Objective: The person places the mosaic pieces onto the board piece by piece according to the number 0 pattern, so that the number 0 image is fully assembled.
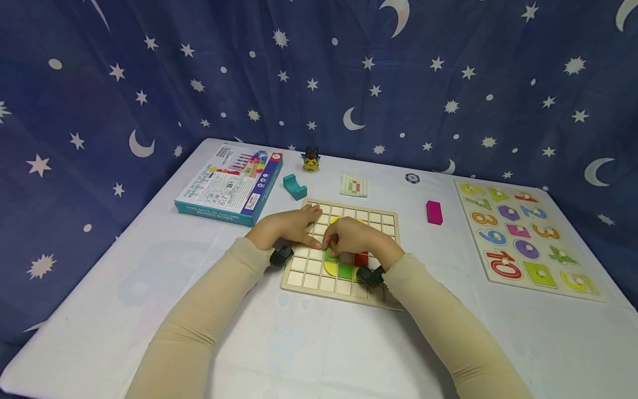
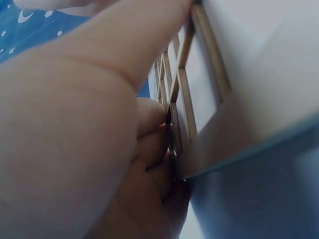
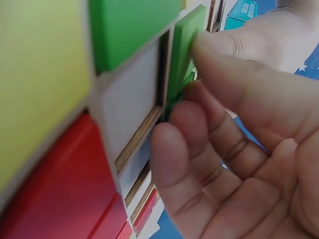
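A wooden grid board (image 1: 326, 284) lies on the white table. My left hand (image 1: 289, 226) rests on its left side, fingers spread over the cells and edge. My right hand (image 1: 356, 235) reaches over the middle and pinches a green square tile (image 3: 185, 50), which sits at a grid cell; the right wrist view shows the thumb on its face and the other fingers curled beside it. Around it, the board bears another green tile (image 1: 345, 271), a red tile (image 1: 361, 259) and a yellow curved piece (image 1: 330, 269). The right hand hides part of the upper pieces.
Behind the board are a teal arched block (image 1: 295, 187), a small figurine (image 1: 311, 159), a pattern card (image 1: 354, 186) and a round chip (image 1: 412, 178). A boxed set (image 1: 226, 183) lies left. To the right are a magenta block (image 1: 434, 213) and a number puzzle board (image 1: 528, 238).
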`<state>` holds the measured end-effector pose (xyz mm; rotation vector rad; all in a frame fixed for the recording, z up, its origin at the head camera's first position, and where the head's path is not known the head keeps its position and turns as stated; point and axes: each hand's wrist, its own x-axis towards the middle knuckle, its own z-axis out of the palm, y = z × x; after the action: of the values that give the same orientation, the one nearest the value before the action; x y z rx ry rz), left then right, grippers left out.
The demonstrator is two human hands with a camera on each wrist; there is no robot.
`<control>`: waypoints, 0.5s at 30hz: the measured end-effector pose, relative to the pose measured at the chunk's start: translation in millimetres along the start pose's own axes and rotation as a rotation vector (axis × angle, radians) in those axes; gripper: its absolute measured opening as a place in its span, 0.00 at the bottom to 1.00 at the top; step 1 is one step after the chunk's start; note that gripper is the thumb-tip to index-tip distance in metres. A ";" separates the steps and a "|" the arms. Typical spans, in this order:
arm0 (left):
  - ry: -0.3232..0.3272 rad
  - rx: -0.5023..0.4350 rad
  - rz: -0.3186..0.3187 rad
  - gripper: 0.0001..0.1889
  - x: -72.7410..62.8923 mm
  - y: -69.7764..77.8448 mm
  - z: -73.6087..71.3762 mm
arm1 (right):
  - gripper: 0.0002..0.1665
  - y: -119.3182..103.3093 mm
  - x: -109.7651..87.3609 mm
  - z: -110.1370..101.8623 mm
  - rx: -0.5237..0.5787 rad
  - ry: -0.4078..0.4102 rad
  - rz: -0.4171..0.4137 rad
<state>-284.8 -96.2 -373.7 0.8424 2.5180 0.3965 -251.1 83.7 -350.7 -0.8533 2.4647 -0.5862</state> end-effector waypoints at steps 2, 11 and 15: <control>-0.002 0.001 -0.001 0.51 0.6 0.6 -0.3 | 0.05 0.9 -1.9 -0.8 -0.003 0.007 0.007; -0.020 -0.020 -0.023 0.51 2.6 3.1 -0.7 | 0.05 17.4 -19.9 -6.0 0.028 0.092 0.056; -0.032 -0.025 -0.039 0.51 3.4 2.7 -0.1 | 0.05 30.8 -33.0 -9.0 0.050 0.168 0.101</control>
<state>-285.9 -92.0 -373.6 0.7823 2.4913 0.3976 -247.1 129.6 -350.3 -0.6809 2.6139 -0.7063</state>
